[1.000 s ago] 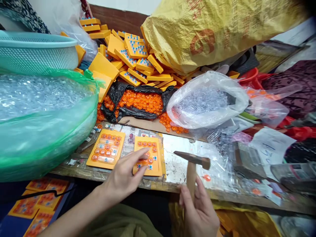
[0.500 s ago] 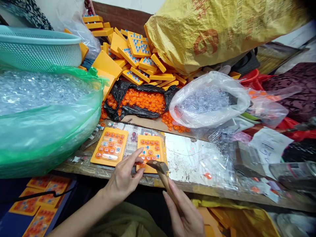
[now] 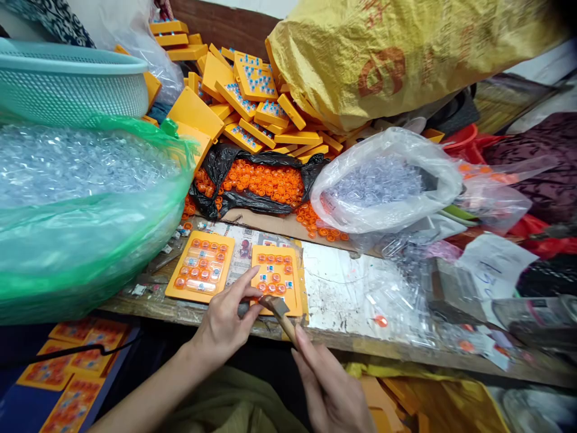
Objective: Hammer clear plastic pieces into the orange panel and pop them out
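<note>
My right hand [image 3: 331, 382] grips the wooden handle of a small hammer [image 3: 276, 305]. Its dark metal head rests over the lower left corner of a yellow-orange panel [image 3: 295, 264], close to my left fingertips. My left hand [image 3: 229, 316] is closed at that corner, thumb and fingers around an orange cap, which the hammer head now hides. Rows of round orange caps and a few bare blue-and-white parts show on this panel. To its left lies a second panel [image 3: 180, 288], fitted with orange caps and clear oblong covers.
Behind the panels, a black bag [image 3: 216, 180] holds orange caps. Clear plastic pieces fill a green bag [image 3: 153, 234] on the left and a white bag [image 3: 383, 222] on the right. Yellow panels [image 3: 220, 84] are heaped at the back, beside a yellow sack [image 3: 324, 54].
The hammer head has come down and left onto the panel's lower left corner, with my right hand following. My left hand stays at nearly the same spot.
</note>
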A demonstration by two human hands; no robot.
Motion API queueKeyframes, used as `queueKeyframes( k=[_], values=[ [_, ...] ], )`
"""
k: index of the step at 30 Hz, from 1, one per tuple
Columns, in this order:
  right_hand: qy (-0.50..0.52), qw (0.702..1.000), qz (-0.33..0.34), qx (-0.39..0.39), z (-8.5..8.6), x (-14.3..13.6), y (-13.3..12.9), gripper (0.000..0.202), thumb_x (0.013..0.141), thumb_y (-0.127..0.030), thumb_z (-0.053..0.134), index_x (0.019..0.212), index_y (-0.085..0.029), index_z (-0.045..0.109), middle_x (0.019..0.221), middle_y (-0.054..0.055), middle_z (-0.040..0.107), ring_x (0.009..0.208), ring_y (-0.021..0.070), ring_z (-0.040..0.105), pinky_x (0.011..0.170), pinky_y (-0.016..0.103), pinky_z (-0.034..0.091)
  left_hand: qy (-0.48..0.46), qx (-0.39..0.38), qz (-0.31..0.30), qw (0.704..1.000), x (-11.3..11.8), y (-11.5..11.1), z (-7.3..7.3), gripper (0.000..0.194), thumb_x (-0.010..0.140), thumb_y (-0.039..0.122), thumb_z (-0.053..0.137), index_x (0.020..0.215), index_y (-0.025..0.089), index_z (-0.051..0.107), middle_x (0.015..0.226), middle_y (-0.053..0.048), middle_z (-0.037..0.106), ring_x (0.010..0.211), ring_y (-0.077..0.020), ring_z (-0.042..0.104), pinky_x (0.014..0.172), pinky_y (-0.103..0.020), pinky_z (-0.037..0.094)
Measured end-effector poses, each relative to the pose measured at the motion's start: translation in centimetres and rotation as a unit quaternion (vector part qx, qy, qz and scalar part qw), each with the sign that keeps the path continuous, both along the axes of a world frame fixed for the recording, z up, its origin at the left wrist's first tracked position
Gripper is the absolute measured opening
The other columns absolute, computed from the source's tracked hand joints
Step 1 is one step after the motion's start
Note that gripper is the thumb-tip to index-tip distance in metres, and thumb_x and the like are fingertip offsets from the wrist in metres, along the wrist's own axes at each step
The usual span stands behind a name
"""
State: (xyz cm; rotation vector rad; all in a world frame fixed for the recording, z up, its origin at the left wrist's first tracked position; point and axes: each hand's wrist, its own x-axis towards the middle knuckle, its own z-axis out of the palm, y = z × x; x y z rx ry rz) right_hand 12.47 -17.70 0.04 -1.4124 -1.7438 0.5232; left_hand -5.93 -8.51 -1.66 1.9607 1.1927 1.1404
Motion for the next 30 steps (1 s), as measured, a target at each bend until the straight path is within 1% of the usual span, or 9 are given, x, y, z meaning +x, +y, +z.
queueKeyframes(
  k=[3, 6, 8, 11, 13, 15, 19, 25, 30],
  values=[
    [0.002, 1.0, -0.016, -0.002, 0.1, 0.6, 0.6, 0.047, 0.087, -0.011, 0.055, 0.132, -0.026, 0.056, 0.102, 0.007, 0.072, 0.086, 0.014, 0.07, 0.075, 0.019, 0.055, -0.003, -0.013, 0.011, 1.0, 0.1, -0.1, -0.3, 0.062, 0.083, 0.012, 0.06, 0.138, 0.028, 0.037, 0.091, 0.0, 0.072, 0.085, -0.0127, 0.068, 0.083, -0.025, 0.056],
    [-0.006, 0.993, -0.117, 0.028, 1.0, 1.3, 1.3, 0.043, 0.084, -0.016, 0.062, 0.126, -0.022, 0.061, 0.108, 0.009, 0.071, 0.092, 0.0202, 0.07, 0.078, 0.027, 0.057, -0.002, -0.024, 0.018, 1.0, 0.2, -0.2, -0.5, 0.061, 0.083, 0.013, 0.06, 0.138, 0.027, 0.037, 0.09, 0.0, 0.071, 0.084, -0.0131, 0.068, 0.083, -0.026, 0.056],
    [-0.009, 0.986, -0.154, 0.061, 1.7, 1.6, 1.5, 0.047, 0.082, -0.015, 0.065, 0.128, -0.024, 0.06, 0.109, 0.008, 0.071, 0.091, 0.0209, 0.07, 0.078, 0.03, 0.058, 0.0, -0.024, 0.018, 1.0, 0.2, -0.3, -0.5, 0.061, 0.083, 0.012, 0.058, 0.138, 0.027, 0.036, 0.089, 0.0, 0.071, 0.083, -0.0128, 0.068, 0.081, -0.026, 0.056],
    [-0.014, 0.994, -0.08, 0.073, 2.5, 1.7, 1.5, 0.053, 0.083, -0.009, 0.061, 0.132, -0.03, 0.055, 0.107, 0.006, 0.071, 0.089, 0.0176, 0.07, 0.078, 0.027, 0.057, -0.004, -0.018, 0.014, 1.0, 0.3, -0.3, -0.4, 0.061, 0.084, 0.013, 0.057, 0.14, 0.028, 0.035, 0.09, 0.0, 0.071, 0.083, -0.0128, 0.068, 0.082, -0.026, 0.056],
    [-0.04, 0.999, 0.004, 0.033, 2.6, 1.5, 1.4, 0.054, 0.085, -0.007, 0.056, 0.135, -0.029, 0.051, 0.104, 0.006, 0.072, 0.087, 0.0155, 0.07, 0.077, 0.023, 0.056, -0.012, -0.024, 0.013, 1.0, 0.3, -0.2, -0.4, 0.06, 0.085, 0.014, 0.057, 0.139, 0.027, 0.036, 0.091, -0.001, 0.071, 0.085, -0.0136, 0.069, 0.084, -0.028, 0.056],
    [-0.069, 0.996, 0.049, 0.0, 2.6, 1.4, 1.3, 0.056, 0.087, -0.006, 0.052, 0.139, -0.027, 0.046, 0.105, 0.008, 0.071, 0.087, 0.0143, 0.07, 0.076, 0.02, 0.055, -0.025, -0.047, 0.018, 0.998, 0.3, -0.2, -0.3, 0.058, 0.084, 0.015, 0.057, 0.138, 0.025, 0.038, 0.091, -0.001, 0.072, 0.085, -0.0144, 0.069, 0.084, -0.029, 0.056],
    [-0.062, 0.997, 0.023, 0.027, 2.0, 1.3, 1.1, 0.061, 0.087, -0.004, 0.051, 0.142, -0.027, 0.042, 0.107, 0.008, 0.07, 0.091, 0.0135, 0.07, 0.077, 0.019, 0.054, -0.056, -0.109, 0.026, 0.992, 0.4, 0.1, 0.2, 0.055, 0.081, 0.013, 0.058, 0.134, 0.02, 0.042, 0.083, 0.0, 0.072, 0.078, -0.0134, 0.069, 0.079, -0.027, 0.057],
    [-0.102, 0.993, 0.058, -0.026, 1.5, 1.5, 1.1, 0.056, 0.089, -0.007, 0.049, 0.142, -0.025, 0.042, 0.103, 0.008, 0.072, 0.084, 0.0132, 0.071, 0.075, 0.017, 0.054, -0.063, -0.141, 0.017, 0.988, 0.6, 0.4, 0.4, 0.058, 0.078, 0.011, 0.06, 0.132, 0.02, 0.044, 0.084, 0.0, 0.072, 0.081, -0.014, 0.069, 0.082, -0.028, 0.056],
    [-0.062, 0.998, 0.008, 0.009, 2.0, 1.4, 1.4, 0.056, 0.088, -0.009, 0.053, 0.139, -0.029, 0.045, 0.112, 0.007, 0.07, 0.097, 0.0155, 0.069, 0.08, 0.022, 0.055, -0.08, -0.162, 0.028, 0.983, 0.7, 0.5, 0.3, 0.056, 0.077, 0.012, 0.06, 0.131, 0.02, 0.046, 0.081, 0.0, 0.072, 0.079, -0.0141, 0.069, 0.08, -0.028, 0.057]
  ],
)
